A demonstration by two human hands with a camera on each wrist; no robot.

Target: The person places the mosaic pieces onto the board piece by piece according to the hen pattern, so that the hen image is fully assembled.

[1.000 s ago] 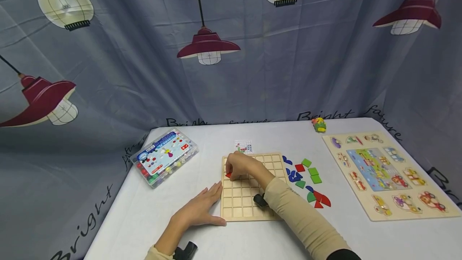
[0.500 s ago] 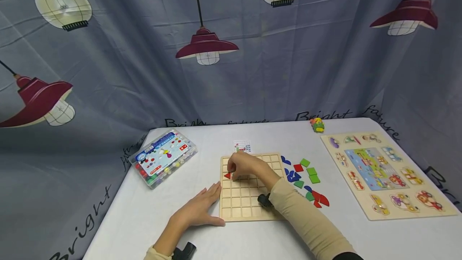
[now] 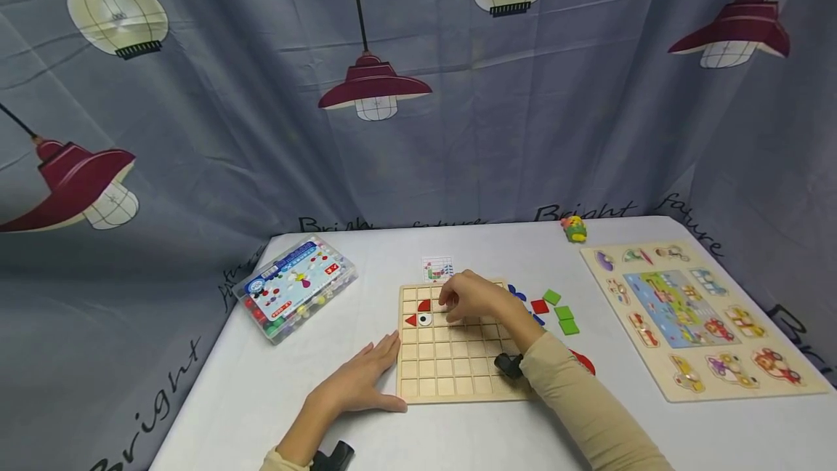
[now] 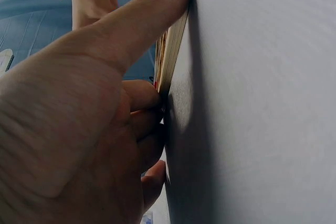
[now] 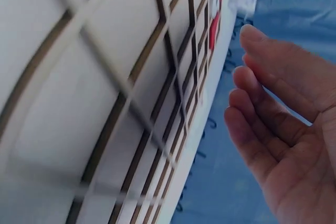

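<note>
A wooden grid board [image 3: 436,386] lies flat on the white table. Three pieces sit in its upper left cells: a red triangle [image 3: 410,320], a red quarter-circle [image 3: 424,305] and a white eye tile with a black dot [image 3: 425,319]. My right hand [image 3: 476,296] hovers over the upper part of the board. In the right wrist view its fingers [image 5: 252,124] are loosely bent, with nothing between them. My left hand [image 3: 362,381] rests flat by the board's left edge, thumb and fingertips against the side. The left wrist view shows that thumb [image 4: 142,22] along the edge.
Behind the board lies a small pattern card [image 3: 437,269]. Green squares [image 3: 564,312], a red square [image 3: 540,307] and blue pieces [image 3: 516,292] lie to its right, partly behind my arm. Further out are a picture puzzle [image 3: 660,376], a toy figure [image 3: 575,229] and a bead box [image 3: 296,286].
My right hand has let go at the upper left cells and moved right, uncovering the eye tile and red quarter-circle beside the triangle. My left hand stays in place.
</note>
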